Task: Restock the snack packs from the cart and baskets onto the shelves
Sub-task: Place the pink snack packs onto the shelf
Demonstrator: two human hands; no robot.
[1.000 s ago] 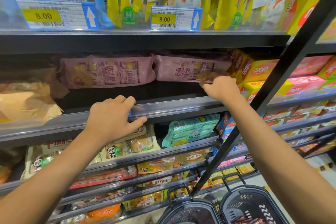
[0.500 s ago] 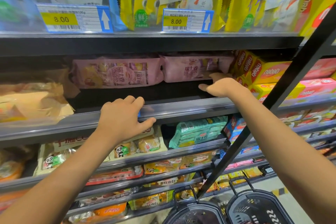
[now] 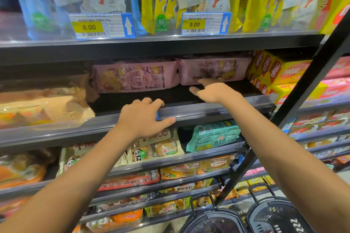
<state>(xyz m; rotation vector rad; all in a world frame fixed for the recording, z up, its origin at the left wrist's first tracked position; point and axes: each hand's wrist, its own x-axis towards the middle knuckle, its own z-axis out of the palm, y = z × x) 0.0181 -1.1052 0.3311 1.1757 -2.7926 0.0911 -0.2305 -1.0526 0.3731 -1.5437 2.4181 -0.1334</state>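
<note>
Two pink snack packs lie side by side at the back of the middle shelf, the left pack [image 3: 136,77] and the right pack [image 3: 214,71]. My right hand [image 3: 214,91] reaches in over the shelf rail, fingers spread and relaxed, fingertips just under the right pink pack's front edge, holding nothing. My left hand [image 3: 144,119] rests on the shelf's clear front rail [image 3: 217,109], its fingers curled over the top and the thumb along the front.
Yellow and red wafer boxes [image 3: 280,73] stand right of the pink packs. Tan bread bags [image 3: 43,106] fill the shelf's left. A teal pack [image 3: 214,136] lies one shelf down. Two dark baskets [image 3: 214,221] [image 3: 278,215] sit at the bottom right. A black diagonal post [image 3: 295,104] crosses the right side.
My right hand has let go of the right pink pack and drawn back a little with fingers spread. The view has shifted so everything sits further right. My left hand stays on the rail.
</note>
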